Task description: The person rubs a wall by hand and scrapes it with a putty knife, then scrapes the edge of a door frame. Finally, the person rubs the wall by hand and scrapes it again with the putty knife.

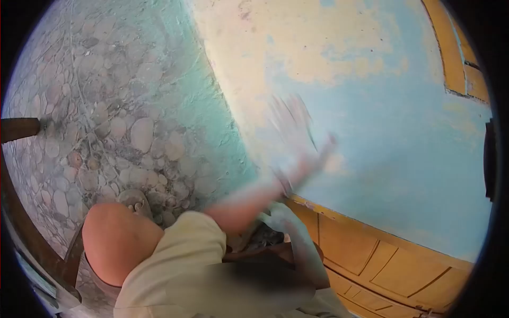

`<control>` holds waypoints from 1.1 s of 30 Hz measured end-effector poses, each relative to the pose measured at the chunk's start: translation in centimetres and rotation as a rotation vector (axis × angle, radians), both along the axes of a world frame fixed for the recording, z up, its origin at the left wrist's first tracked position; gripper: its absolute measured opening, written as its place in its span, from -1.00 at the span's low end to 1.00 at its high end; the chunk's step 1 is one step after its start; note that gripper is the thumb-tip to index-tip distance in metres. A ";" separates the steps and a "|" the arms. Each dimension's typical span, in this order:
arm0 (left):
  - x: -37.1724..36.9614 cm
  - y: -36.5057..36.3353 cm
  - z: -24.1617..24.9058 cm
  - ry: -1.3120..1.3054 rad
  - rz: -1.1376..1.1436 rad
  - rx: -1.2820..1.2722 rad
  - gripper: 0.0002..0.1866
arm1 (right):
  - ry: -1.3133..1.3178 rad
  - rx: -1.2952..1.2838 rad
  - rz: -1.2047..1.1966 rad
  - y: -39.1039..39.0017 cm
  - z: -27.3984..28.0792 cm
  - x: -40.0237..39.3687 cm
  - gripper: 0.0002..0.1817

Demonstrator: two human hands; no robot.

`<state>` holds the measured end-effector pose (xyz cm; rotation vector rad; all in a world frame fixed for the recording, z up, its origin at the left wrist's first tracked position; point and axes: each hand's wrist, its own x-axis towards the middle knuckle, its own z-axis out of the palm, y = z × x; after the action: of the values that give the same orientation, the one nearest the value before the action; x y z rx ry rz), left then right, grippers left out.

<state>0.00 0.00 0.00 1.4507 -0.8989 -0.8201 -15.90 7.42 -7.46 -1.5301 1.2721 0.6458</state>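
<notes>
My left hand [294, 132] is stretched forward in front of the painted wall [392, 143], blurred by motion. Its fingers are spread, with the thumb out to the right, and nothing shows in it. A band circles that wrist. My right hand [277, 216] is bent in close to my body, below the left forearm, and its fingers are largely hidden. Just under it lies a dark, crumpled-looking thing [264, 236]. The left arm comes out of a pale yellow sleeve [199, 233].
At left the floor [140, 135] is set with rounded stones, beside a green painted strip [225, 138]. A bare knee [114, 241] and foot [137, 201] show at lower left. Wooden furniture [20, 129] stands at the left edge. Orange wooden panels [350, 246] run along lower right.
</notes>
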 end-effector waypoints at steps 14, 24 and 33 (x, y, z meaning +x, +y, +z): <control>3.1 -4.0 -2.4 -0.158 0.147 0.227 -0.10 | 0.433 -0.159 -0.067 0.0 4.6 5.1 -0.36; 9.8 -14.5 -5.7 0.211 0.488 -0.068 -0.16 | 0.075 -0.221 0.211 0.9 5.1 2.3 -0.31; 8.0 -7.1 -6.6 0.149 0.400 0.022 -0.33 | 0.093 -0.246 0.208 -3.1 6.9 8.3 -0.53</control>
<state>7.97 -7.10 -6.55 1.5020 -0.4664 -0.6275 -7.57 4.34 -0.58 -1.8714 1.3104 0.7204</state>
